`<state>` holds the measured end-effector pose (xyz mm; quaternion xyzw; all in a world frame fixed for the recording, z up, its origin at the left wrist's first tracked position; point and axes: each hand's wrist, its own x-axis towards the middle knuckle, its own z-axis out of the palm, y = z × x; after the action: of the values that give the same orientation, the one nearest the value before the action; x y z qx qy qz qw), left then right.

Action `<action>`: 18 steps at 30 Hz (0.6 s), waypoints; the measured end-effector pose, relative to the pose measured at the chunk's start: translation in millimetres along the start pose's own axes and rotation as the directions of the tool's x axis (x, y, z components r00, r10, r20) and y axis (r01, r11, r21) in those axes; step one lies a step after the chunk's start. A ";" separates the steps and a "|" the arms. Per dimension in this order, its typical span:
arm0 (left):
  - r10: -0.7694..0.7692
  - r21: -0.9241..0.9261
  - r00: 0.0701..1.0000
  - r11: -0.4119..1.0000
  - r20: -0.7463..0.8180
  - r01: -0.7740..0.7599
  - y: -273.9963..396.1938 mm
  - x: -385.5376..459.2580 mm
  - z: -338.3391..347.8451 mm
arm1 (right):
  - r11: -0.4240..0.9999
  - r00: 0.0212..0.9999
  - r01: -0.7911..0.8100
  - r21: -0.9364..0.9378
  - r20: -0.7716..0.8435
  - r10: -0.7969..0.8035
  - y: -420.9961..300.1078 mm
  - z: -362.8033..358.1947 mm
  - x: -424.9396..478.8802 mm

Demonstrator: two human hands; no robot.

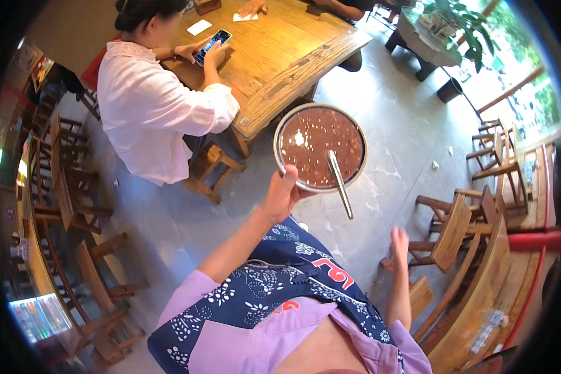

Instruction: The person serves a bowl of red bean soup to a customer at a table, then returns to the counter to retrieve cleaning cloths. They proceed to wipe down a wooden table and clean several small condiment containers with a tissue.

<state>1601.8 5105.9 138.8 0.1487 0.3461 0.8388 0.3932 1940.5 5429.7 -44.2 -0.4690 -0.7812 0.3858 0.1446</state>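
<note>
My left hand grips the near left rim of a large round bowl, thumb on the rim and fingers underneath. Reddish-brown soup or porridge with small bits fills the bowl. A metal spoon stands in it, its handle resting over the near rim and pointing towards me. The bowl is held in the air just off the near corner of a wooden table. Away from the bowl, my right hand hangs low at my right side, slightly blurred; no object shows in it, and its finger spread is unclear.
A seated person in a white shirt holds a phone at the table's left side. Another person's hand touches a white paper at the far edge. A wooden stool stands beside the table. Wooden chairs line both sides.
</note>
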 end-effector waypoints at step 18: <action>0.223 0.061 0.930 0.975 -0.292 -0.214 32.4 310.2 -84.0 | 0.344 0.339 -0.758 0.555 0.784 -0.519 -516.4 195.3 358.7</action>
<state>1339.4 5288.9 94.1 0.0642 0.3944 0.8850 0.2388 1319.0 5505.9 159.4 -0.0567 -0.2803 0.9493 -0.1305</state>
